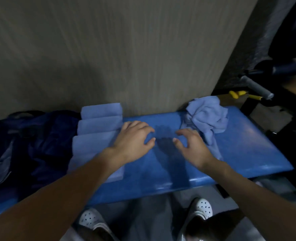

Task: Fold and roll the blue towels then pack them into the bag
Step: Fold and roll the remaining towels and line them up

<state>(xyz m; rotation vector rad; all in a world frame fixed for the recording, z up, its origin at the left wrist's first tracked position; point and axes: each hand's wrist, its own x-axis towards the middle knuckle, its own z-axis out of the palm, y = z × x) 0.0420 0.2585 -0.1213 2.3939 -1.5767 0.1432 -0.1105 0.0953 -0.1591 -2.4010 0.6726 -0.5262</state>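
Three rolled towels (100, 126) line up beside the dark bag (44, 136) for packing; left hand (133, 141) and right hand (192, 146) hover empty, grips open, over the table (248, 150), crumpled towel (208, 117) near the right.

A single head-worn wide-angle camera looks forward and steeply down from above the near edge of the blue table (239, 153). It faces a grey wall (126, 49) directly behind the table. The view is close: both forearms enter from the bottom edge, and the wearer's shoes (203, 207) appear below. Straight lines bow toward the edges.
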